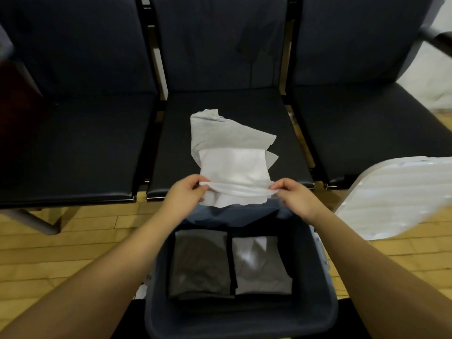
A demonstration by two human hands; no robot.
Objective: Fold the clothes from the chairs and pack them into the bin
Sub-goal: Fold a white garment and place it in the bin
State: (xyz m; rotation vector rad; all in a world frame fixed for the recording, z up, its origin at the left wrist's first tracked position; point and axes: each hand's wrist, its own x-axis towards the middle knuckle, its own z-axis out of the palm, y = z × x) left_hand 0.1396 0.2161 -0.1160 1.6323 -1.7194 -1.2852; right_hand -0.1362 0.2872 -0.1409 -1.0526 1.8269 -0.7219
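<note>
A white garment (233, 167) lies on the middle chair seat (176, 143), on top of a grey garment (220, 133). My left hand (187, 192) pinches the white garment's near edge at its left corner. My right hand (292, 195) pinches the same edge at its right corner. The near edge is lifted and hangs over the chair's front. Below my hands stands a dark blue bin (315, 311) on the floor. Inside it lie a folded dark grey garment (200, 265) on the left and a folded light grey garment (261, 265) on the right.
Dark chairs stand to the left (73, 143) and right (367, 130) of the middle one, their seats bare. A white bin lid (401, 194) leans at the right. The floor is light wood (61, 253).
</note>
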